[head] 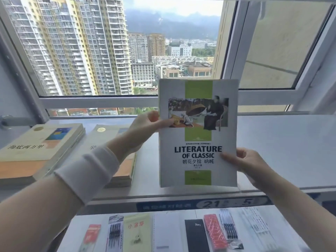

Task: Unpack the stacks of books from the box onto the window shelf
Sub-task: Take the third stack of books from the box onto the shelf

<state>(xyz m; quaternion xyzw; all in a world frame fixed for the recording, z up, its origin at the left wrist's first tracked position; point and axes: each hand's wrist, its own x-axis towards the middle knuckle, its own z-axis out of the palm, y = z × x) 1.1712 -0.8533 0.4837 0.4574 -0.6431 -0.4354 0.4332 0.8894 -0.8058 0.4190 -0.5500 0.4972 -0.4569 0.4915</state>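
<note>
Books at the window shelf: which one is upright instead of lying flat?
The grey-and-green Literature of Classic book, held upright by the left hand and right hand; the far-left cream stack and the cream stack beside it lie flat.

Left hand (145, 123): raised ahead on an extended forearm with a white sleeve (89, 170) below the wrist, thumb and fingers pinching the left edge of the upright book (198, 142). Right hand (249, 160): lower, forearm bare, thumb pressed on the cover at the lower right edge, fingers hidden behind it
</note>
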